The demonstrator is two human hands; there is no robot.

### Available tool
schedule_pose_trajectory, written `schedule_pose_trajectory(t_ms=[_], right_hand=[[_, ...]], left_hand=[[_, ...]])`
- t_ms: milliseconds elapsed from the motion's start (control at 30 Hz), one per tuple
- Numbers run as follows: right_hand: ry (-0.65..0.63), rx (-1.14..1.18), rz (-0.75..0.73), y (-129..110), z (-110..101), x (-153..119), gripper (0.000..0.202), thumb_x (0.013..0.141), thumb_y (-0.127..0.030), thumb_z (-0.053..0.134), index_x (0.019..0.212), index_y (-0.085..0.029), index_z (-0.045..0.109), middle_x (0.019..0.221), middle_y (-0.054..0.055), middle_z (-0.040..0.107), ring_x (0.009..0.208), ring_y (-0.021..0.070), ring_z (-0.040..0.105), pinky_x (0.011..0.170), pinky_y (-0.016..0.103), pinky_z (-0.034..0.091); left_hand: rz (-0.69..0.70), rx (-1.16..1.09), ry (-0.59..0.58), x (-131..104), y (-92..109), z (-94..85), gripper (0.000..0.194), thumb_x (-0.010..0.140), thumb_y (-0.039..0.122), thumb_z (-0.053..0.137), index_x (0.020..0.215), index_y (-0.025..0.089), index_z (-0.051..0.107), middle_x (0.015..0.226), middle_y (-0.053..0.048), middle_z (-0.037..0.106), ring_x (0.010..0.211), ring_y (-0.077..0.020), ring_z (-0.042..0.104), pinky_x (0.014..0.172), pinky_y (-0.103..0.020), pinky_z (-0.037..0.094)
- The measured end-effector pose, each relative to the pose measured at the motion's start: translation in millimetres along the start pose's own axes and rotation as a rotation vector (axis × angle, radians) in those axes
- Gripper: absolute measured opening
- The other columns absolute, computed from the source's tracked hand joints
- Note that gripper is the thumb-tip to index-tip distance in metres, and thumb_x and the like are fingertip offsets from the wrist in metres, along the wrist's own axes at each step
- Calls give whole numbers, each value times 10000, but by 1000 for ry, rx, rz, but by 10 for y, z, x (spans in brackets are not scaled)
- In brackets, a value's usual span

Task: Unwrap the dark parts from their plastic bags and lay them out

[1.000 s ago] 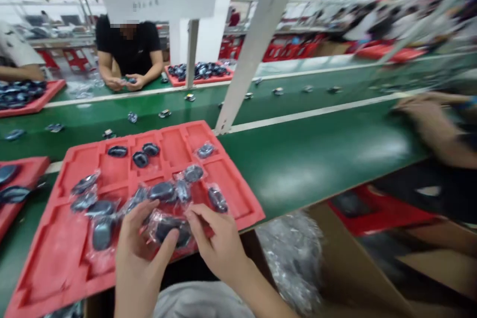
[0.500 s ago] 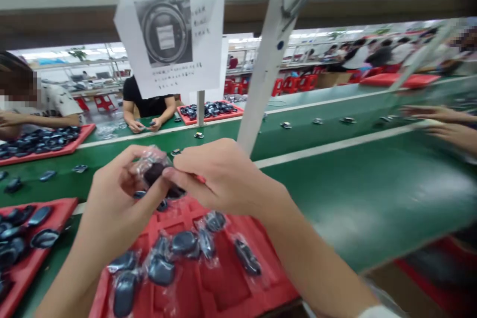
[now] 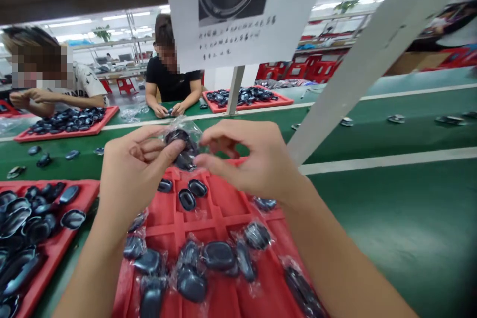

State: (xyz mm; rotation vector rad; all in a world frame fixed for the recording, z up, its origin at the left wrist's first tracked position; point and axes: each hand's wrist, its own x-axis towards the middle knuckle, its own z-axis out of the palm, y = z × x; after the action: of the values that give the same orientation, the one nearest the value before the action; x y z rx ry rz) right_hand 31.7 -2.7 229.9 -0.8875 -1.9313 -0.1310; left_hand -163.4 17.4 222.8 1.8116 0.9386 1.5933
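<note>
One plastic-wrapped dark part (image 3: 187, 160) is held up between the hands, pinched by the left hand (image 3: 137, 166), thumb across its front. The right hand (image 3: 249, 159) arches at its other side, thumb and fingers curved toward the plastic; whether they grip it I cannot tell. Below both hands, one compartmented red tray (image 3: 164, 211) contains three bare shells (image 3: 187, 199) and several wrapped parts (image 3: 219, 256). Left of the left forearm, a second tray (image 3: 88, 194) is heaped with dark shells (image 3: 37, 226).

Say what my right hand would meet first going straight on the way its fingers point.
The right hand would likely meet the clear bag in the left hand first; depth is unclear, so they may already touch.
</note>
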Motion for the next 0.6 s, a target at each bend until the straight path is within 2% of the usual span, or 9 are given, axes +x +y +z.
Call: schedule_pose_trajectory(t_ms=[67,133,233,300,367,467,500,533,600], right_hand=[[-33,-114,-2,-38,75,-35,154,954,-373,651,904,-229,669,710,-16,628,592,119,524,612,269,445],[23,-166,32,-37,159,-52,74,954,-264,628,943,-214,681,734,-18,658,603,114,566,635,266,458],[217,-128,154,87,258,-36,141,994,-217,545,935,-181,668,707,-15,640,562,97,561,590,255,426],[260,-91,246,260,311,-27,210,1011,-239,499,868,-177,638,669,-12,594,525,91,516,539,251,374],[35,-72,254,457,385,-67,243,968,-234,550,736,-188,606,599,-20,550,491,89,455,503,253,317],[-517,10,187,638,563,-270,306,848,-250,709,578,-203,573,490,-39,522,443,86,400,479,261,285],[-573,38,199,645,624,-367,317,842,-288,731,573,-207,585,484,-40,533,441,89,408,484,262,300],[-549,51,230,628,677,-470,324,855,-340,732,587,-211,604,496,-37,553,453,94,432,496,262,324],[-387,33,290,538,741,-662,373,899,-450,694,614,-217,632,532,-25,585,490,106,477,523,264,367]], left_hand=[[-19,0,16,-2,-7,-23,191,763,304,864,876,189,761,749,-13,749,706,-205,751,600,-309,656],[-50,3,14,4,-14,-37,161,769,298,864,815,186,758,725,-5,729,742,-212,750,671,-341,668],[-58,82,-34,51,-65,-63,170,803,278,833,733,180,713,686,11,695,780,-195,735,752,-342,662],[-45,164,-72,97,-106,-102,223,823,242,807,671,188,653,660,21,669,770,-170,717,774,-325,655],[-29,202,-75,138,-119,-162,248,830,167,781,665,206,599,674,26,671,757,-146,708,774,-302,651],[-42,185,-16,179,-70,-270,182,850,41,695,838,202,612,758,37,713,789,-110,699,791,-292,646],[-56,191,3,190,-48,-304,186,861,12,649,896,192,620,758,47,712,772,-98,688,783,-290,644],[-62,208,16,202,-31,-335,200,863,-9,602,920,181,628,726,60,694,725,-87,671,747,-278,640],[-22,236,21,226,-21,-388,246,832,-33,510,858,167,651,614,79,620,575,-73,611,591,-225,599]])
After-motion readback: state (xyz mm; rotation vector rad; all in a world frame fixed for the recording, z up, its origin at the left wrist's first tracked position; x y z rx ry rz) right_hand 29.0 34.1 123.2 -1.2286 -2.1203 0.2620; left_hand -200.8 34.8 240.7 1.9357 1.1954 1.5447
